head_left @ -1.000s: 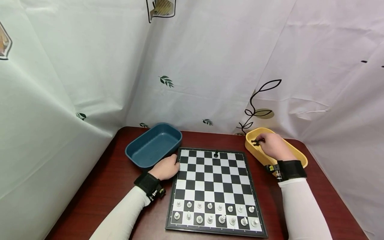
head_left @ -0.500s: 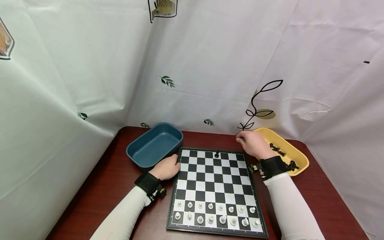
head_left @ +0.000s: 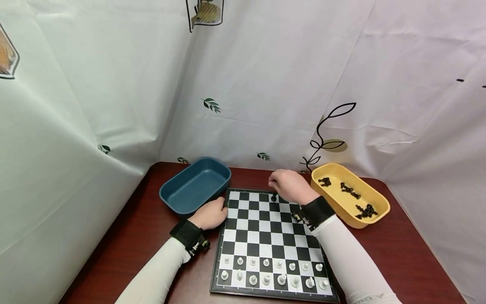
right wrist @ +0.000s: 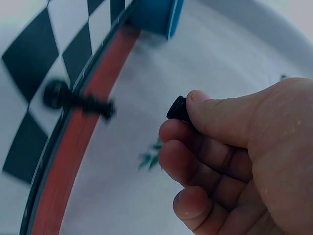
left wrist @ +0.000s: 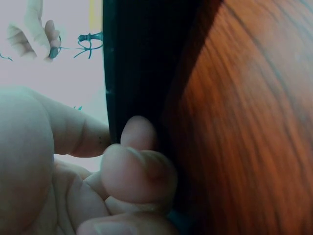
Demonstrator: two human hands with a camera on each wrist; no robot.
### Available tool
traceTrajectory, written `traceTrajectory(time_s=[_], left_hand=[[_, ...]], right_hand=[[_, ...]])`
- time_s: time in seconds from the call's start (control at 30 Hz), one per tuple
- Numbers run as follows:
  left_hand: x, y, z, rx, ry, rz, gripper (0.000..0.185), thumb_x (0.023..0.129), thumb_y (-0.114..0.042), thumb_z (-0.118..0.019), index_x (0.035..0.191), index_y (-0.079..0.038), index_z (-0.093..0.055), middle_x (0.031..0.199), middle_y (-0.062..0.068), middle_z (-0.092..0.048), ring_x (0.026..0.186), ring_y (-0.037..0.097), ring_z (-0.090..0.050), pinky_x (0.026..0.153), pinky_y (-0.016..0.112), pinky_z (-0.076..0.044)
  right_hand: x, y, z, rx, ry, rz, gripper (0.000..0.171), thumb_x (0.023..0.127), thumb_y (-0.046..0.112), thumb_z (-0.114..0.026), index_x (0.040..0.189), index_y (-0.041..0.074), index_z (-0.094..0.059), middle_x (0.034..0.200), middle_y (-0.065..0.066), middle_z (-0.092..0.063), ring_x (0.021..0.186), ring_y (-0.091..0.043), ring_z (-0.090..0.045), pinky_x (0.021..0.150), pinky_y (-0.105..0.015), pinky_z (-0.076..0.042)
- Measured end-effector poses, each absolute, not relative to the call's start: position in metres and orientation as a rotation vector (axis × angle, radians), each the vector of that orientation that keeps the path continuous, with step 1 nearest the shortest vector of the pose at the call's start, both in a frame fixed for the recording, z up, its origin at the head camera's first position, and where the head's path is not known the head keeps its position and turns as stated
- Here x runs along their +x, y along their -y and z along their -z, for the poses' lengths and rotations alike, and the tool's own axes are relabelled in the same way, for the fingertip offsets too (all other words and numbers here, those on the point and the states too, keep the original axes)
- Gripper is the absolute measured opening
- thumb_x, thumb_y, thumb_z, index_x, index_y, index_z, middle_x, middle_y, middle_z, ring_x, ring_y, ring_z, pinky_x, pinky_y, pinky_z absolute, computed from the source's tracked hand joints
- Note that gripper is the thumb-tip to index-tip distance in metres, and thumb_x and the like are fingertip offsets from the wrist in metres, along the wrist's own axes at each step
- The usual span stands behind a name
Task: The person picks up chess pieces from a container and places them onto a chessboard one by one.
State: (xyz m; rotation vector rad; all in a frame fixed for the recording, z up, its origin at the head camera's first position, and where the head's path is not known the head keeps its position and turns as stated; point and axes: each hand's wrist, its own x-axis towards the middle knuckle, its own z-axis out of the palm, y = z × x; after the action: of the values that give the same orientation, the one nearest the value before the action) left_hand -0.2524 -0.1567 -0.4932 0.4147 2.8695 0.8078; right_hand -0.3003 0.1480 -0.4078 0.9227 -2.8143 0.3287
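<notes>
A black-and-white chessboard lies on the table. My left hand grips its left edge, thumb over the top and fingertips bent at the side. Above the board's far edge, my right hand pinches a small black chess piece between thumb and index finger; only its base end shows, so its kind is hidden. Near that hand, one black chess piece stands upright on the far row. Two rows of white chess pieces fill the near end of the board.
To the right stands a yellow tray with several black chess pieces lying in loose clusters. A blue tray sits at the back left, close to my left hand. Patterned white cloth hangs behind the table.
My right hand has lifted a black chess piece out of the yellow tray and carried it left to the board's far edge. My left hand has stayed at the board.
</notes>
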Motion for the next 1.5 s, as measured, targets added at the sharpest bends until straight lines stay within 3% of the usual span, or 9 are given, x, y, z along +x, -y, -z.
traceTrajectory(time_s=[0.67, 0.87, 1.23, 1.5], left_hand=[[-0.250, 0.159, 0.492, 0.397, -2.890, -0.796, 0.035, 0.112, -0.016, -0.052, 0.135, 0.008, -0.062, 0.114, 0.016, -0.072, 0.093, 0.023, -0.067, 0.091, 0.047, -0.056], [-0.250, 0.157, 0.494, 0.406, -2.898, -0.792, 0.036, 0.112, -0.017, -0.052, 0.135, 0.008, -0.063, 0.119, 0.019, -0.072, 0.098, 0.024, -0.069, 0.095, 0.049, -0.056], [-0.254, 0.151, 0.497, 0.457, -2.901, -0.783, 0.033, 0.111, -0.017, -0.052, 0.130, 0.007, -0.064, 0.116, 0.018, -0.073, 0.098, 0.024, -0.069, 0.096, 0.049, -0.057], [-0.254, 0.156, 0.498, 0.439, -2.883, -0.792, 0.036, 0.112, -0.018, -0.051, 0.134, 0.007, -0.063, 0.118, 0.017, -0.073, 0.096, 0.022, -0.068, 0.094, 0.047, -0.056]], right_hand=[[-0.292, -0.080, 0.415, 1.259, 2.788, -0.345, 0.006, 0.105, 0.011, -0.076, 0.108, 0.011, -0.082, 0.102, -0.001, -0.073, 0.090, -0.015, -0.067, 0.087, -0.035, -0.059], [-0.291, -0.072, 0.420, 1.316, 2.772, -0.342, 0.008, 0.105, 0.007, -0.074, 0.106, 0.009, -0.082, 0.100, -0.002, -0.072, 0.088, -0.016, -0.064, 0.085, -0.035, -0.057], [-0.294, -0.069, 0.430, 1.371, 2.746, -0.298, 0.011, 0.102, 0.004, -0.074, 0.109, 0.007, -0.082, 0.104, -0.005, -0.073, 0.097, -0.020, -0.071, 0.089, -0.037, -0.059], [-0.298, -0.058, 0.435, 1.416, 2.756, -0.288, 0.013, 0.102, 0.002, -0.074, 0.112, 0.005, -0.082, 0.108, -0.007, -0.075, 0.101, -0.022, -0.073, 0.092, -0.037, -0.060]])
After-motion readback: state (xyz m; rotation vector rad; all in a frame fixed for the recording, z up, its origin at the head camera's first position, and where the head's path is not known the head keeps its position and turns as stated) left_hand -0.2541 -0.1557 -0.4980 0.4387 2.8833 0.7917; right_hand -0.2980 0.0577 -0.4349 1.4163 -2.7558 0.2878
